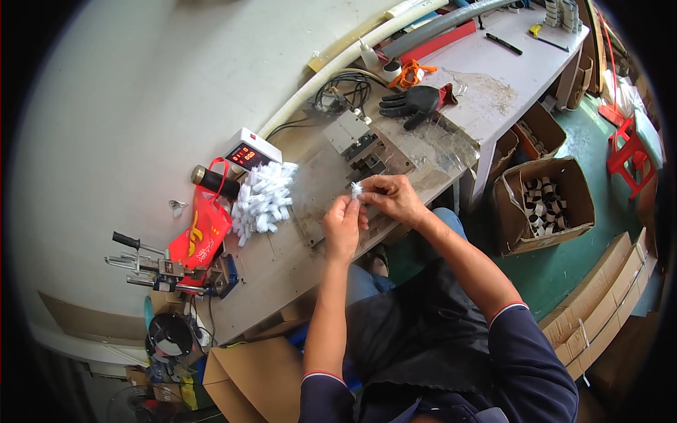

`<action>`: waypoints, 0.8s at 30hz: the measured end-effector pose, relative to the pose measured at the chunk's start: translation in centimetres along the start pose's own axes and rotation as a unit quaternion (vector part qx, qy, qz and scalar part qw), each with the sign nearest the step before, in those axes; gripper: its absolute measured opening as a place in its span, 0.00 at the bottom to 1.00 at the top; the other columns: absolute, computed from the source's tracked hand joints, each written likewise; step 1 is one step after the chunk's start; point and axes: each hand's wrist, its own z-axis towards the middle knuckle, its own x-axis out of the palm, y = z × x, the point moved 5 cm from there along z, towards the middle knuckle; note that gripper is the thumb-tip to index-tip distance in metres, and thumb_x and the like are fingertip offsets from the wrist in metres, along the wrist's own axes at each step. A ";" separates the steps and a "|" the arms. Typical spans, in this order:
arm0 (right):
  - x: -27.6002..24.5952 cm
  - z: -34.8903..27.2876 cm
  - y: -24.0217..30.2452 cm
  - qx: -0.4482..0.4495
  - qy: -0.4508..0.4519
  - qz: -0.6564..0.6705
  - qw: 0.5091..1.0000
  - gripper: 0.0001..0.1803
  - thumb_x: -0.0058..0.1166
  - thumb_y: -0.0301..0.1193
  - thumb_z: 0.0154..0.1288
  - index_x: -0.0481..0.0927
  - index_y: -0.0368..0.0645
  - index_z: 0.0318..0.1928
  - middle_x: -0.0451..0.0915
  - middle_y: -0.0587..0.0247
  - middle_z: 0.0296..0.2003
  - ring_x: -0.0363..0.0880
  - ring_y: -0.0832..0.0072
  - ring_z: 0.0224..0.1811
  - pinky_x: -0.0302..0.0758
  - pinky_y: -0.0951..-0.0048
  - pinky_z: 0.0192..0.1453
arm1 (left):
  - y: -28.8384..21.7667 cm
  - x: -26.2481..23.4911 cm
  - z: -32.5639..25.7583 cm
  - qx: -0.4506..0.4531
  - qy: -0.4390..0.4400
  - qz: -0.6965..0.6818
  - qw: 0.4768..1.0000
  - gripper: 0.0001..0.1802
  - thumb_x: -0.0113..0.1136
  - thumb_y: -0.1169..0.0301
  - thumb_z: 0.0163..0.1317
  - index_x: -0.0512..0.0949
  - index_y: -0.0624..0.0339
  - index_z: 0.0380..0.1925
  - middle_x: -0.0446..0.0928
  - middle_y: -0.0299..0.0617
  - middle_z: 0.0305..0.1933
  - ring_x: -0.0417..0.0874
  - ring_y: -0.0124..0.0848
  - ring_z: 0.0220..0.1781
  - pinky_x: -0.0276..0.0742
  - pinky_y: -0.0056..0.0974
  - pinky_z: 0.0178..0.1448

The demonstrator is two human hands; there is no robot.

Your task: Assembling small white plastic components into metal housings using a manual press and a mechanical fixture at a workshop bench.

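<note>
Over the front edge of the workbench my two hands meet around a small white ribbed piece (356,189), its top showing above the fingertips. My left hand (343,223) pinches it from below, thumb upward. From the right, my right hand (393,197) closes thumb and fingers on its side. The fingers hide most of the piece, so its exact kind is unclear. Left of my hands, a heap of similar white ribbed pieces (262,201) lies on the bench. Just beyond my hands is a metal press fixture (363,144) with a block and slots.
A digital counter box (255,149), a red bag (204,229) and a lever-handled clamp tool (166,271) stand to the left. A black-and-red glove (416,104) lies beyond the fixture. At right, a cardboard box (518,233) holds black-and-white rings, near a red stool (630,158).
</note>
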 end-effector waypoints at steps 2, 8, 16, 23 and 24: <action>0.0 0.0 0.7 0.025 0.009 0.012 1.000 0.14 0.68 0.26 0.66 0.86 0.38 0.52 0.87 0.63 0.31 0.80 0.85 0.34 0.79 0.75 0.40 | 0.2 -0.4 -0.2 0.002 0.002 -0.109 0.994 0.09 0.55 0.70 0.79 0.80 0.63 0.48 0.79 0.35 0.35 0.73 0.18 0.26 0.68 0.26 0.26; 1.3 0.3 -0.9 0.084 0.042 0.028 0.995 0.15 0.65 0.27 0.70 0.85 0.37 0.55 0.82 0.72 0.32 0.75 0.87 0.34 0.72 0.79 0.38 | 0.4 -7.1 -3.7 -0.071 -0.097 -0.169 0.978 0.12 0.58 0.69 0.78 0.79 0.62 0.55 0.77 0.33 0.35 0.62 0.13 0.21 0.54 0.23 0.23; 0.6 -0.4 -2.0 0.099 0.017 -0.060 0.993 0.10 0.61 0.31 0.75 0.86 0.38 0.49 0.81 0.73 0.30 0.74 0.89 0.29 0.66 0.84 0.31 | 3.2 -28.6 -13.6 -0.074 -0.410 -0.067 0.907 0.08 0.58 0.69 0.77 0.79 0.62 0.48 0.79 0.35 0.33 0.69 0.17 0.21 0.64 0.26 0.20; 8.4 2.7 2.5 0.079 0.069 -0.126 0.986 0.08 0.60 0.30 0.74 0.86 0.38 0.45 0.79 0.73 0.27 0.68 0.90 0.25 0.64 0.82 0.28 | 5.4 -44.2 -17.0 -0.072 -0.483 0.010 0.873 0.11 0.56 0.72 0.76 0.81 0.66 0.52 0.82 0.39 0.36 0.70 0.20 0.20 0.65 0.31 0.19; 10.9 3.6 3.2 0.068 0.094 -0.136 0.984 0.08 0.60 0.29 0.74 0.86 0.38 0.45 0.80 0.72 0.27 0.69 0.90 0.25 0.64 0.83 0.29 | 5.9 -45.3 -16.6 -0.074 -0.493 0.006 0.867 0.12 0.56 0.72 0.76 0.81 0.65 0.53 0.82 0.39 0.36 0.70 0.20 0.21 0.65 0.30 0.20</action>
